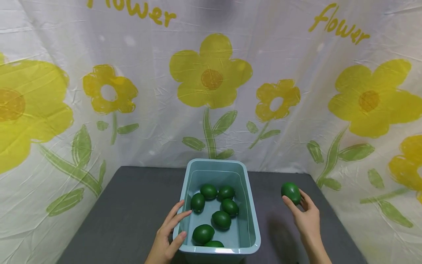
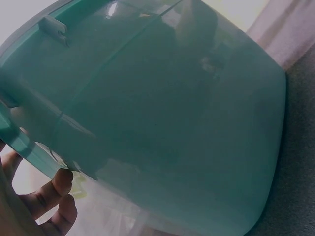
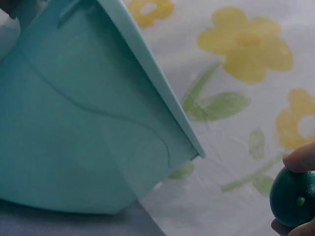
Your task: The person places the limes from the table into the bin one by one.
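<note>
A light blue plastic bin (image 1: 255,234) stands on the dark table, with several green limes (image 1: 221,220) lying on its floor. My left hand (image 1: 168,231) rests on the bin's left rim near the front, its fingers fairly straight and their tips over the edge. In the left wrist view, fingers (image 2: 61,182) show beside the rim, outside the bin wall (image 2: 172,113). To the right of the bin, my right hand (image 1: 306,216) holds one lime (image 1: 291,193) above the table, between thumb and fingers. That lime (image 3: 290,199) shows its small stem nub in the right wrist view.
The dark grey table (image 1: 138,205) extends on both sides of the bin. A white cloth (image 1: 151,121) printed with yellow flowers hangs behind the table and along its sides. The bin's tall right wall (image 1: 247,205) stands between the right hand and the limes inside.
</note>
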`<act>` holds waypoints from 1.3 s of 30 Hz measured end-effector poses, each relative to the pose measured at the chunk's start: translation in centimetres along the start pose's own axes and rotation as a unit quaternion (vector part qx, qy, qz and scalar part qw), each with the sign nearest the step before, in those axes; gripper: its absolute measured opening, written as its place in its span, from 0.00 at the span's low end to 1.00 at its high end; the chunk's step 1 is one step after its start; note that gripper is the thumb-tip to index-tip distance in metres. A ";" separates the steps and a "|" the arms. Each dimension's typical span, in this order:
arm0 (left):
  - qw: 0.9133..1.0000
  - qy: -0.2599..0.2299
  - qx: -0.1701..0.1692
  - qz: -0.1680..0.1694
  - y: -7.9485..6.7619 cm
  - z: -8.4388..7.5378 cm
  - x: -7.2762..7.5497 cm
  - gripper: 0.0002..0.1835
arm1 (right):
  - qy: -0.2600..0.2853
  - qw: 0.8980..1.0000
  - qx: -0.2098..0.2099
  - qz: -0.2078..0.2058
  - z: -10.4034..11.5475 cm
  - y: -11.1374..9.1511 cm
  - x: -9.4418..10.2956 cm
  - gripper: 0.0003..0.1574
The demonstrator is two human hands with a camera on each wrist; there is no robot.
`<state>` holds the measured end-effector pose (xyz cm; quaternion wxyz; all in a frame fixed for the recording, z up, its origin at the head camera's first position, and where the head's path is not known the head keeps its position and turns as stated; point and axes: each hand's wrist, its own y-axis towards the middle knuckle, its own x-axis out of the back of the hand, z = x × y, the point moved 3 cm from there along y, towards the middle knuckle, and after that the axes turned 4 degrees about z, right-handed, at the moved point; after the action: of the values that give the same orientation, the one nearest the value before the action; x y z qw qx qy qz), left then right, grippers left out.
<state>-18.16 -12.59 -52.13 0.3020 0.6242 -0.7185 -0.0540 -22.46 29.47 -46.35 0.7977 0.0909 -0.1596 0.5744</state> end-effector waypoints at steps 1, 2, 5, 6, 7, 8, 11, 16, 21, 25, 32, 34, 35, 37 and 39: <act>1.000 -0.002 0.000 0.002 0.0 0.0 0.0 0.28 | 0.000 1.000 0.002 0.003 0.1 -0.1 -0.2 0.56; 1.000 -0.002 -0.001 0.003 0.0 0.0 0.0 0.28 | 0.001 1.000 0.004 0.005 0.3 -0.2 -0.4 0.56; 1.000 0.003 -0.006 0.004 0.0 0.0 0.0 0.28 | -0.003 1.000 0.012 0.010 0.8 -0.4 -1.1 0.55; 1.000 0.002 -0.007 0.003 0.0 0.0 0.0 0.28 | -0.003 1.000 0.015 0.011 1.0 -0.5 -1.4 0.54; 1.000 0.001 -0.006 0.002 0.0 -0.1 0.0 0.28 | -0.006 1.000 0.020 0.011 1.2 -0.5 -1.7 0.54; 1.000 0.001 -0.007 0.000 0.1 -0.1 0.0 0.27 | -0.008 1.000 0.024 0.010 1.4 -0.6 -2.0 0.54; 1.000 -0.004 -0.012 0.001 0.2 -0.2 0.0 0.27 | -0.014 0.999 0.040 0.011 1.9 -0.7 -2.9 0.52; 0.999 0.002 -0.036 0.005 0.2 -0.3 -0.1 0.28 | -0.015 0.998 0.066 0.018 2.6 -0.9 -4.0 0.48; 0.999 0.007 -0.039 0.001 0.2 -0.4 0.0 0.28 | -0.003 0.996 0.077 0.037 3.2 -1.0 -4.9 0.45; 0.999 0.005 -0.033 0.002 0.1 -0.4 0.0 0.28 | 0.003 0.995 0.086 0.047 3.7 -1.1 -5.6 0.43; 1.000 -0.001 -0.022 0.002 0.2 -0.2 -0.1 0.28 | 0.013 0.993 0.100 0.059 4.4 -1.1 -6.9 0.43; 1.000 -0.006 -0.014 -0.001 0.2 -0.1 -0.1 0.27 | 0.017 0.993 0.101 0.066 4.4 -1.2 -7.2 0.43; 1.000 -0.009 -0.011 -0.003 0.2 -0.1 -0.1 0.27 | 0.018 0.992 0.100 0.069 4.4 -1.2 -7.3 0.43; 1.000 -0.016 -0.003 -0.004 0.2 -0.1 -0.1 0.27 | 0.019 0.992 0.100 0.075 4.5 -1.3 -7.6 0.43; 1.000 -0.019 0.000 -0.005 0.1 0.0 -0.1 0.27 | 0.018 0.991 0.103 0.081 4.5 -1.4 -7.8 0.43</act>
<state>-18.27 -12.48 -52.06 0.2880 0.6270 -0.7207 -0.0672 -24.06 20.62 -44.94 0.7375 0.1487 -0.0922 0.6523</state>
